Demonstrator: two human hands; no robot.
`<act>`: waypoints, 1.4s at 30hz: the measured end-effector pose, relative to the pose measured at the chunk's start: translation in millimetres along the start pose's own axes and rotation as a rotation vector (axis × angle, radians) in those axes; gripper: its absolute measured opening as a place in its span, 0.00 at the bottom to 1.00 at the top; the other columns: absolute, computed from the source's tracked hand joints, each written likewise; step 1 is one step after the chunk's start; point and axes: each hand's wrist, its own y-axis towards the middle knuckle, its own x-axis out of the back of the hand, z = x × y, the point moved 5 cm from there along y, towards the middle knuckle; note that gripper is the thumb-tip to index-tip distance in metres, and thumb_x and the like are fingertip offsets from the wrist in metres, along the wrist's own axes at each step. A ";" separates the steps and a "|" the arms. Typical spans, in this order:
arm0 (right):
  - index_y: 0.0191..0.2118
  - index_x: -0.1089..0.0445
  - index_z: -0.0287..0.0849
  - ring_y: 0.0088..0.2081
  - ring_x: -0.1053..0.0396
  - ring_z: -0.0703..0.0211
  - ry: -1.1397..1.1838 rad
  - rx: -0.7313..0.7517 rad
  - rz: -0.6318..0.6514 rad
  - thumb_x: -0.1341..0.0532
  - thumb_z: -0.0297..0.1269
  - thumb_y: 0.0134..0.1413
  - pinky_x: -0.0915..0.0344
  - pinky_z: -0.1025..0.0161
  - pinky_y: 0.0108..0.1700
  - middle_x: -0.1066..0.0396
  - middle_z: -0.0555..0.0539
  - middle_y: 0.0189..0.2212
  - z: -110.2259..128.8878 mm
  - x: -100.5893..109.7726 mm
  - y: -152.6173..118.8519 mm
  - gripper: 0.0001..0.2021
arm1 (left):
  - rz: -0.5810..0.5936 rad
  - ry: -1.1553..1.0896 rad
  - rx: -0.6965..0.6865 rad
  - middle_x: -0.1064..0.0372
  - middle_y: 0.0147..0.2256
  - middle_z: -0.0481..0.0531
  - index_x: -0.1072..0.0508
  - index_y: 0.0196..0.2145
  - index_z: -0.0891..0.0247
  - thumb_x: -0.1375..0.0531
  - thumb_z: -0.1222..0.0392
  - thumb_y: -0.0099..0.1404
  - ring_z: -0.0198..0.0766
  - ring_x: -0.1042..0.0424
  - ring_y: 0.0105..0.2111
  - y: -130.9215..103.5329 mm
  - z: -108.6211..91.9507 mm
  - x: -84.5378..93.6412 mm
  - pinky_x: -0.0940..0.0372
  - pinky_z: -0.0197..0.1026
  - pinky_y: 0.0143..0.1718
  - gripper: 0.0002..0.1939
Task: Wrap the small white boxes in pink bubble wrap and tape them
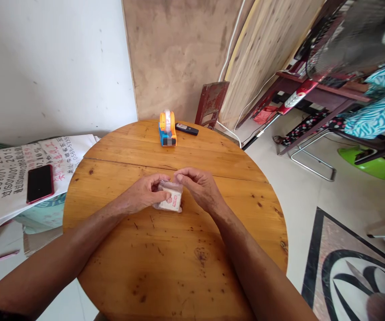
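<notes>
A small white box with red print (172, 200) sits in a clear plastic bag at the middle of the round wooden table (165, 258). My left hand (145, 192) grips the bagged box from the left, its thumb lying across the box's face. On the right, the fingers of my right hand (199, 185) are pinched together on the upper edge of the plastic bag (170, 183).
Near the table's far edge stand an orange and blue tape dispenser (167, 129) and a dark remote (186, 129). A red-edged phone (40, 183) lies on white printed sacks at the left. A fan (353, 40) and a wooden chair (212, 103) are beyond.
</notes>
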 end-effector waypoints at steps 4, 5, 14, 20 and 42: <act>0.30 0.25 0.41 0.30 0.30 0.61 -0.014 0.000 0.031 0.40 0.37 0.54 0.35 0.65 0.35 0.26 0.51 0.26 3.0 -3.0 -5.3 0.08 | 0.002 -0.031 -0.009 0.25 0.41 0.54 0.29 0.48 0.66 0.35 0.57 0.56 0.41 0.26 0.38 -0.2 -2.0 -0.5 0.33 0.41 0.41 0.22; 0.30 0.25 0.42 0.30 0.30 0.61 -0.023 -0.004 0.040 0.41 0.37 0.54 0.35 0.65 0.34 0.25 0.51 0.26 3.8 -4.4 -6.9 0.08 | -0.007 -0.026 -0.007 0.25 0.41 0.54 0.28 0.47 0.66 0.35 0.57 0.56 0.41 0.26 0.38 -0.4 -2.8 -0.5 0.33 0.41 0.41 0.22; 0.32 0.22 0.45 0.36 0.24 0.56 -0.209 0.063 0.026 0.40 0.34 0.55 0.32 0.61 0.41 0.20 0.48 0.32 13.7 -8.2 -14.2 0.08 | -0.056 0.038 0.018 0.24 0.35 0.52 0.25 0.41 0.66 0.36 0.54 0.56 0.39 0.26 0.33 0.1 -7.8 1.1 0.34 0.38 0.34 0.17; 0.30 0.23 0.44 0.34 0.24 0.56 -0.217 0.086 0.010 0.40 0.32 0.53 0.32 0.62 0.39 0.21 0.49 0.30 15.0 -6.6 -12.1 0.08 | -0.043 0.072 0.004 0.24 0.32 0.51 0.24 0.37 0.66 0.36 0.53 0.57 0.37 0.27 0.31 3.5 -3.2 4.4 0.36 0.37 0.32 0.14; 0.35 0.22 0.47 0.37 0.25 0.58 -0.502 0.352 0.058 0.38 0.27 0.56 0.37 0.60 0.43 0.20 0.50 0.33 25.0 -8.4 -21.5 0.09 | -0.066 0.050 0.051 0.23 0.35 0.49 0.22 0.40 0.65 0.37 0.56 0.58 0.37 0.27 0.34 3.5 -1.3 9.4 0.36 0.37 0.36 0.14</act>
